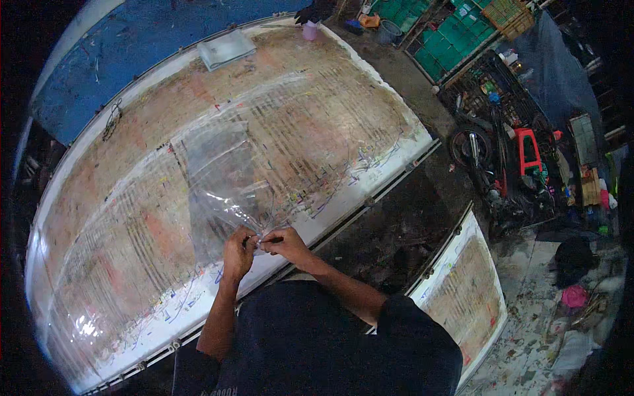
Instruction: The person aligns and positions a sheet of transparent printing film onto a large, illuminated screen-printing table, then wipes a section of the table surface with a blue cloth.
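Observation:
A clear plastic bag (221, 165) lies spread on the large worn table, its near end gathered to a narrow bunch close to the front edge. My left hand (239, 254) pinches this bunch, its fingers closed. From the other side, my right hand (285, 244) holds the same gathered end, fingertips almost touching those of the left. The fine detail between the fingertips is too small to make out. Light glints on the creases just beyond my hands.
The table (370, 132) has a white, ink-marked border. At its far side lie a stack of clear plastic (226, 49) and a pink cup (310, 30). Right stand a smaller table (462, 290), a red stool (528, 150) and a motorbike (472, 146). A blue tarp (132, 53) spreads behind.

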{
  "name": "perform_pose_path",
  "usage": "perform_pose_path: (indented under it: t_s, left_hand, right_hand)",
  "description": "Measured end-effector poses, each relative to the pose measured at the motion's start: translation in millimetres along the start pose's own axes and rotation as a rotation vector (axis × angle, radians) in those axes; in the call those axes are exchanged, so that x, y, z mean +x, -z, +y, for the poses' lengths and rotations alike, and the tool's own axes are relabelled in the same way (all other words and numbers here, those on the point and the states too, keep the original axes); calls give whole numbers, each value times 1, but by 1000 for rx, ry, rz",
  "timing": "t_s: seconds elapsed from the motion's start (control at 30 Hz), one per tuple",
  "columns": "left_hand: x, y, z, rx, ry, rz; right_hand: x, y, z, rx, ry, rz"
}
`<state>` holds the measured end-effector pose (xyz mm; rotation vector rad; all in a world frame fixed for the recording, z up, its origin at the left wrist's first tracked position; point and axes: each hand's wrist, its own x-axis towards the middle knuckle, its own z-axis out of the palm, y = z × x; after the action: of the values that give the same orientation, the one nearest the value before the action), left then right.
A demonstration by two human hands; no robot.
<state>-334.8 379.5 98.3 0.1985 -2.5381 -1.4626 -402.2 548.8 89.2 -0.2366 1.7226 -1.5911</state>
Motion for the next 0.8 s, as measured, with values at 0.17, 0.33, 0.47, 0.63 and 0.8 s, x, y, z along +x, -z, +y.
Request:
perform_pose_path:
  t_s: [0.17,0.33,0.47,0.63,0.8]
  left_hand:
    - [9,4,19,-47,7,-32]
    - [15,5,26,-232,-43,-56]
    - [15,0,14,-345,85,-58]
    - [20,9,26,-258,13,-63]
    - [22,10,25,-263,1,-75]
  right_hand:
    - [4,2,-3,-117,158,88]
    - [3,9,-16,-214,202,135]
    - [-3,9,-31,-182,165,118]
    - [-2,20,-34,1,117,6]
    - [-1,30,-38,209,10,-70]
